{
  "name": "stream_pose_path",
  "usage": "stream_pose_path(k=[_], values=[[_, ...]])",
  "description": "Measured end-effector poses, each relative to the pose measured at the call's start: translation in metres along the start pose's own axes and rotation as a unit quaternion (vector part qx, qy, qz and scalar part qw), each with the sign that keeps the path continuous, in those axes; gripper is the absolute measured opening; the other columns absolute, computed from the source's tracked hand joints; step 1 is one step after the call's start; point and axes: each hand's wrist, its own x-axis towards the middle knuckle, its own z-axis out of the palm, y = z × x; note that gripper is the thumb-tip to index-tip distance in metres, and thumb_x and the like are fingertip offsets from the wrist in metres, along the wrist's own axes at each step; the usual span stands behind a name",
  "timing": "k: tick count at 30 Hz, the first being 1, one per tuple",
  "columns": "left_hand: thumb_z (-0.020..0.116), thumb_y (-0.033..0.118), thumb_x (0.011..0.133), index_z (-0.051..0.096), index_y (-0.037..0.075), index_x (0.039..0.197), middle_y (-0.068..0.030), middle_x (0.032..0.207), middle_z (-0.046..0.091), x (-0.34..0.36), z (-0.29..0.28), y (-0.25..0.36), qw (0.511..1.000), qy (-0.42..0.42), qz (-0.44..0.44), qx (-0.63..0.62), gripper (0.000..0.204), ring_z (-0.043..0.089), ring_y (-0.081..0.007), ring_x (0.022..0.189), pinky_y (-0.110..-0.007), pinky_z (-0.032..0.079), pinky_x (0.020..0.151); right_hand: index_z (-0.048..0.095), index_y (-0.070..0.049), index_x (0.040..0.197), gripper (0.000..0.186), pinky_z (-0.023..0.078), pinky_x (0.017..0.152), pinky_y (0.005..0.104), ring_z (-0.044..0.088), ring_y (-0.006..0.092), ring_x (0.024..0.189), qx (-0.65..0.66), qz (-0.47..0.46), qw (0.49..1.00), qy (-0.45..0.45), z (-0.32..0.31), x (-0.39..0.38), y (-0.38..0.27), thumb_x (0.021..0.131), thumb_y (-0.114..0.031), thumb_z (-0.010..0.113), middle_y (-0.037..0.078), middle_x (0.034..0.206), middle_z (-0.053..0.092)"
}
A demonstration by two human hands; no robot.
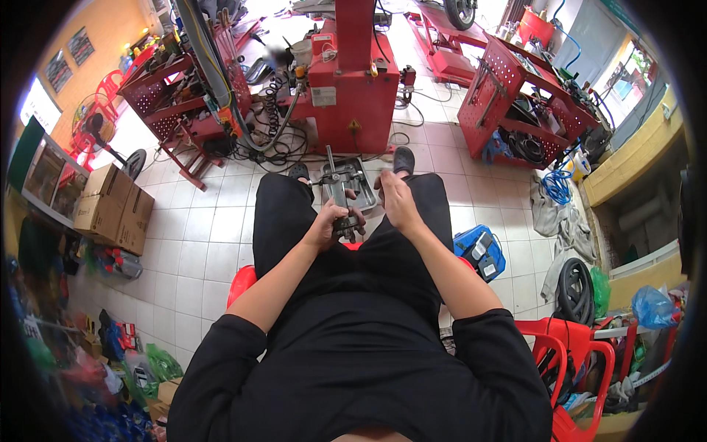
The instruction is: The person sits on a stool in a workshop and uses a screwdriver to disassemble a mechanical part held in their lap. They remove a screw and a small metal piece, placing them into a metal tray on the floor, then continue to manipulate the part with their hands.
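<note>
I sit with my left hand [328,223] wrapped around a grey metal mechanical part [340,200], held above the gap between my knees. The part has a long body, and its exact kind is not clear. A thin rod [330,158] sticks up at its far end. To the right of it, apart from the part, is my right hand [398,200]. Its fingers are curled together, and anything in them is hidden. Beyond the part, on the floor between my feet, lies a grey metal tray [370,193], partly covered by the part and my hands.
A red machine base [352,118] stands ahead, with cables and hoses [276,144] on the tiles. Red tool carts [479,103] stand at both sides. A blue case [480,253] lies right of my leg, cardboard boxes [110,206] stand left, and a red chair [589,353] is behind right.
</note>
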Motion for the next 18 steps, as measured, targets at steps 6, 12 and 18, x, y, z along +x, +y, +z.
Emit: stream_pose_path(k=[6, 12, 18], values=[[0.05, 0.023, 0.085, 0.047, 0.006, 0.11, -0.009, 0.079, 0.059, 0.005, -0.01, -0.011, 0.994, 0.067, -0.077, 0.042, 0.03, 0.06, -0.0196, 0.075, -0.031, 0.049, 0.072, 0.048, 0.0, 0.065, 0.053, 0.033, 0.05, 0.0272, 0.038, 0.0095, 0.054, 0.032, 0.087, 0.993, -0.072, 0.01, 0.005, 0.004, 0.095, -0.042, 0.037, 0.0, 0.057, 0.043], [0.044, 0.032, 0.086, 0.054, 0.003, 0.104, -0.0073, 0.08, 0.061, 0.017, -0.011, -0.013, 0.979, 0.122, -0.126, 0.106, 0.035, 0.062, -0.0203, 0.073, -0.032, 0.05, 0.069, 0.053, 0.007, 0.074, 0.056, 0.04, 0.059, 0.0358, 0.048, 0.022, 0.058, -0.089, 0.067, 0.992, -0.055, 0.007, 0.008, 0.011, 0.094, -0.042, 0.035, 0.016, 0.06, 0.051], [0.036, 0.036, 0.088, 0.054, 0.003, 0.104, -0.0076, 0.079, 0.061, 0.022, -0.02, -0.02, 0.972, 0.146, -0.106, 0.149, 0.041, 0.062, -0.0223, 0.068, -0.034, 0.051, 0.063, 0.047, 0.008, 0.063, 0.06, 0.036, 0.051, 0.0366, 0.041, 0.0155, 0.053, -0.161, 0.055, 0.985, -0.026, 0.005, 0.016, 0.024, 0.092, -0.044, 0.041, 0.008, 0.053, 0.044]])
